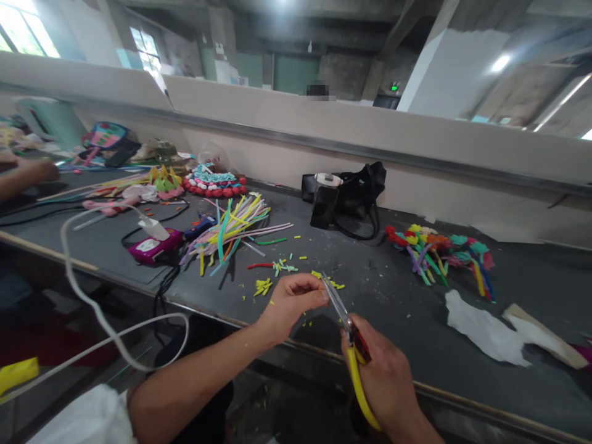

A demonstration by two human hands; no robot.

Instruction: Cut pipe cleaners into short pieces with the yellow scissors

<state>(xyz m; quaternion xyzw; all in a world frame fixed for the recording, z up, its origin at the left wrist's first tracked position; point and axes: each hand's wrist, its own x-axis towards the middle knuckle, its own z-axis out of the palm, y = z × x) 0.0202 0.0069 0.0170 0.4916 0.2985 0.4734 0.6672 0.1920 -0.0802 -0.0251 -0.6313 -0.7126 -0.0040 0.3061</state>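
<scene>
Head view: steel scissors with yellow-and-red handles in the right hand, fingers wrapped round the handles, blades angled up toward the left hand, tips just beside its fingertips. Left hand pinched closed; can't tell what, if anything, is in it. Small yellow clippings lie on the dark grey bench, left of that hand. White label on magenta box: too small to read. Co-worker's forearm cut off at left edge.
</scene>
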